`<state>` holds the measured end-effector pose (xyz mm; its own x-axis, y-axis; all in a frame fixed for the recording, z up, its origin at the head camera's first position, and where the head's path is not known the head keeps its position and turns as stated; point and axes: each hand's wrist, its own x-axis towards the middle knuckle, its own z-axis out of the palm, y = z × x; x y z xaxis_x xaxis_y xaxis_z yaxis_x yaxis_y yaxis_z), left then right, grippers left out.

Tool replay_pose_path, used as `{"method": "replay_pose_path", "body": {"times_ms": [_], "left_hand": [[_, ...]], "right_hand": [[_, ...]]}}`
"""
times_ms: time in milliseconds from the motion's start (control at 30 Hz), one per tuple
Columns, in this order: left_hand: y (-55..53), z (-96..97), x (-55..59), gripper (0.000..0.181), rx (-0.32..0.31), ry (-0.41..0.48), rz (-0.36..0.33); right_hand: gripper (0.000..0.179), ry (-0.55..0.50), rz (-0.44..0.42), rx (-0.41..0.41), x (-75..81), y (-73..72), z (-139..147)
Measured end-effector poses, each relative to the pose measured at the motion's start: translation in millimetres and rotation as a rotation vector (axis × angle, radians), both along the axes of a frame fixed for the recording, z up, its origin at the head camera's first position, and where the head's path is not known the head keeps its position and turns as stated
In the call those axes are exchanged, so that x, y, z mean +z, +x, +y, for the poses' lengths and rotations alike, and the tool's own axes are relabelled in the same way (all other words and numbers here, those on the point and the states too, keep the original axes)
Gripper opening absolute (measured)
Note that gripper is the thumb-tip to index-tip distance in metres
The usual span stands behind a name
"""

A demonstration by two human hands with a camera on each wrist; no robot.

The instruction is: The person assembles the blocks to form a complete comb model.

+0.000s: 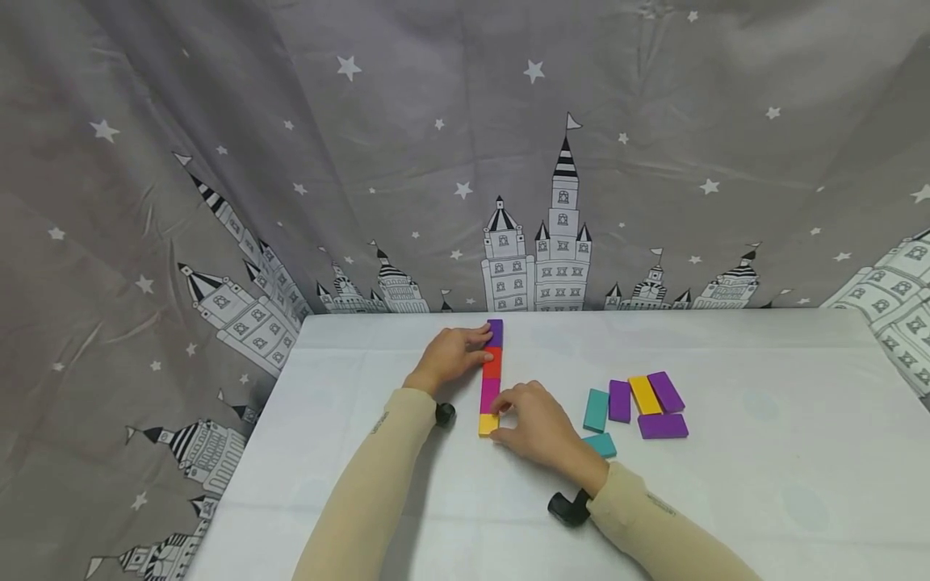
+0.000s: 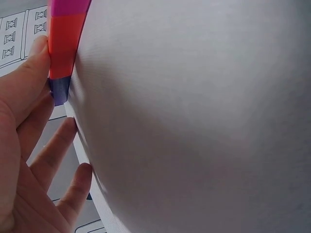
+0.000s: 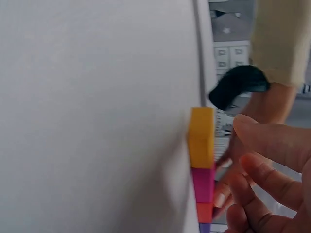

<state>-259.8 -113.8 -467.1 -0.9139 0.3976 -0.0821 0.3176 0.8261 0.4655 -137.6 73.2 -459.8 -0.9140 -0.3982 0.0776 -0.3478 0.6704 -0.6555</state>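
Four coloured blocks stand end to end in a straight row on the white table: a purple block point(image 1: 496, 332) at the far end, then a red block point(image 1: 492, 365), a magenta block point(image 1: 490, 394) and a yellow block point(image 1: 485, 428) nearest me. Along the row's left side, my left hand point(image 1: 450, 357) touches the far blocks, its thumb against the red block and its fingers extended by the purple one. My right hand point(image 1: 539, 424) is at the near end on the right, thumb and index apart beside the yellow block; the right wrist view shows a small gap there.
Right of the row lie loose blocks on the white table point(image 1: 763, 452): two teal ones point(image 1: 596, 410), several purple ones point(image 1: 663, 426) and a yellow one point(image 1: 643, 395). A grey curtain point(image 1: 407, 121) with castles and stars hangs behind and at the left.
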Motion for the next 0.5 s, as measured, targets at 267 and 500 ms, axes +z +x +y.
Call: {"method": "replay_pose_path", "body": {"times_ms": [267, 500], "left_hand": [[2.4, 3.5, 2.5, 0.054, 0.014, -0.042, -0.023], [4.5, 6.5, 3.6, 0.054, 0.008, -0.072, -0.024]], "right_hand": [[0.028, -0.059, -0.105, -0.085, 16.4, 6.6, 25], [0.033, -0.105, -0.120, -0.113, 24.9, 12.8, 61]]}}
